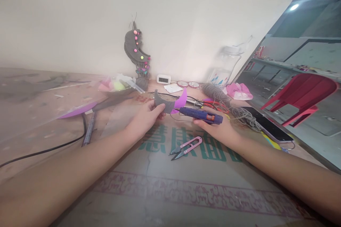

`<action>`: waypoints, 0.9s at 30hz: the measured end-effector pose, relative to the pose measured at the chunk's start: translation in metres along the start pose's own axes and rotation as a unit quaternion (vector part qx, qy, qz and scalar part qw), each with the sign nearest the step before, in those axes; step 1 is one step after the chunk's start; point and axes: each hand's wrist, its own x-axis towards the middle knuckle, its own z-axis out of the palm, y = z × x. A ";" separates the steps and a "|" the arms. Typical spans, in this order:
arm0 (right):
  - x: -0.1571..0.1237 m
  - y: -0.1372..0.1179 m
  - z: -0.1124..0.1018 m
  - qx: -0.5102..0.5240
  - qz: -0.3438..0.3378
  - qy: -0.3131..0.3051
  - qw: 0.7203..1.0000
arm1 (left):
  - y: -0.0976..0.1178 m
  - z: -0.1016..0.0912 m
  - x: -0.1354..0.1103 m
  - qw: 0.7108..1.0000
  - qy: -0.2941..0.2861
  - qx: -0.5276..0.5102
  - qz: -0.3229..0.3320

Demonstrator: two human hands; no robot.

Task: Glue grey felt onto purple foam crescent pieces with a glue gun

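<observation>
My left hand (pixel 153 111) pinches a purple crescent shape (pixel 181 101) whose left part is wrapped in grey yarn (pixel 165 104). The purple right end is bare. In my right hand (pixel 217 127) is a blue hot glue gun (pixel 199 114), its nozzle pointing left at the edge of the wrapped part; whether the tip touches it I cannot tell. A strand of yarn hangs below the crescent. Thread snips (pixel 186 148) with pink handles lie below the hands on the printed board. Grey yarn (pixel 217 92) lies in a loose heap behind my right hand.
A finished yarn crescent (pixel 134 48) with pompoms hangs on the wall. Along the back stand a small digital clock (pixel 163 78) and a clear jar (pixel 225 64). A phone (pixel 269 124) lies at right, a marker (pixel 89 128) and black cable (pixel 45 151) at left. A red chair (pixel 306 95) stands beyond.
</observation>
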 end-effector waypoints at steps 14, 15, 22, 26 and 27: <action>0.000 0.002 0.000 0.034 -0.001 -0.051 0.998 | -0.001 -0.001 -0.001 1.000 -0.002 0.001 0.000; 0.000 0.003 0.001 0.030 -0.002 -0.044 0.999 | -0.001 -0.001 -0.001 1.000 -0.002 0.002 0.002; 0.000 0.005 0.003 0.005 0.001 -0.025 1.000 | -0.002 0.000 0.000 1.000 0.000 0.003 0.000; -0.001 0.007 0.004 0.004 0.012 0.001 1.000 | -0.001 0.001 0.000 1.000 -0.002 0.001 0.006; -0.001 0.007 0.004 0.005 0.016 0.005 1.000 | 0.000 0.001 0.000 1.000 -0.002 0.000 0.005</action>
